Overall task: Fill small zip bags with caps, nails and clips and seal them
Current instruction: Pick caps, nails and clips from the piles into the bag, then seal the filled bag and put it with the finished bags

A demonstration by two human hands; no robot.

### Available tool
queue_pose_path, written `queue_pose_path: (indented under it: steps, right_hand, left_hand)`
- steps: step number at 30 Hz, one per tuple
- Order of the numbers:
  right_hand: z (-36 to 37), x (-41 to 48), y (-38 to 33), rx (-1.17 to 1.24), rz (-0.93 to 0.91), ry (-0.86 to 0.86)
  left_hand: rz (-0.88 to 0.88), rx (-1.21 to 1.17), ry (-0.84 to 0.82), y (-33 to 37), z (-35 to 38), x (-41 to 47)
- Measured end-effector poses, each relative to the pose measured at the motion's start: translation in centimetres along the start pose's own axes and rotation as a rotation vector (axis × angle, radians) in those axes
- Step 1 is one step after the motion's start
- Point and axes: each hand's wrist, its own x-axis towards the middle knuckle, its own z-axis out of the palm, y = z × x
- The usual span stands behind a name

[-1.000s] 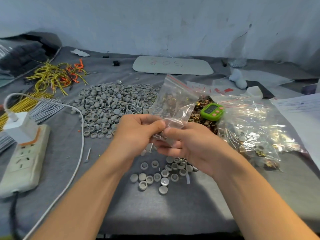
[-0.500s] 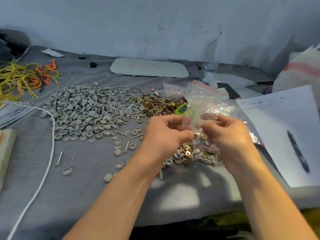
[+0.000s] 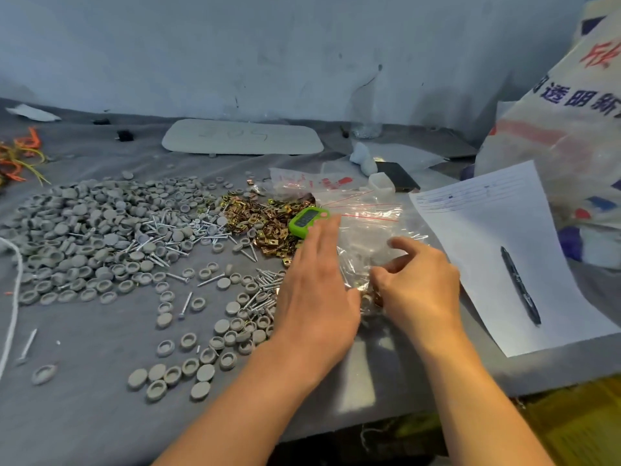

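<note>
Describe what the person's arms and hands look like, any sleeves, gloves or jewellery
Both arms are bare from the bottom of the picture up to the hands, with no sleeves showing. The left hand and the right hand wear no gloves. No rings, watch, wristband or bracelet show on the fingers or wrists, and no markings or tape are visible on either forearm.

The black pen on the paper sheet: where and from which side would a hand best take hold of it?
Grip the black pen around the middle of its barrel, pinching across its width from above. It lies flat on the paper sheet, running away from the person, with bare paper on both sides, so thumb and finger can likely close on its long sides. The right hand is nearer to it.
</note>
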Motion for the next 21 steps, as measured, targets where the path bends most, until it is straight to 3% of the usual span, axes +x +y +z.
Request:
queue_pose_path:
  steps: [3, 5, 7, 12, 16, 21]
  right_hand:
    - [-0.2, 0.1, 0.1, -0.052, -0.031, -0.004]
    - [-0.5, 0.1, 0.6, -0.064, -0.031, -0.037]
    - [-0.7, 0.3, 1.2, -0.043, -0.016, -0.068]
    - [-2.0, 1.7, 3.0, 0.020, 0.100, 0.058]
    - [-1.7, 2.7, 4.7, -0.261, -0.015, -0.248]
    - [-1.6, 3.6, 5.7, -0.181, -0.055, -0.199]
  left_hand:
    - [0.275, 0.154, -0.161, 0.4, 1.5, -0.2]
    - [0.317, 0.252, -0.341, 0.0, 2.5, -0.4]
    - [0.321, 0.321, -0.408, -0.7, 2.9, -0.2]
    - [0.257, 0.318, -0.329, -1.7, 2.6, -0.1]
    - [0.359, 0.284, -0.282, -0.5, 3.8, -0.8]
    - [0.354, 0.373, -0.265, -0.4, 4.9, -0.2]
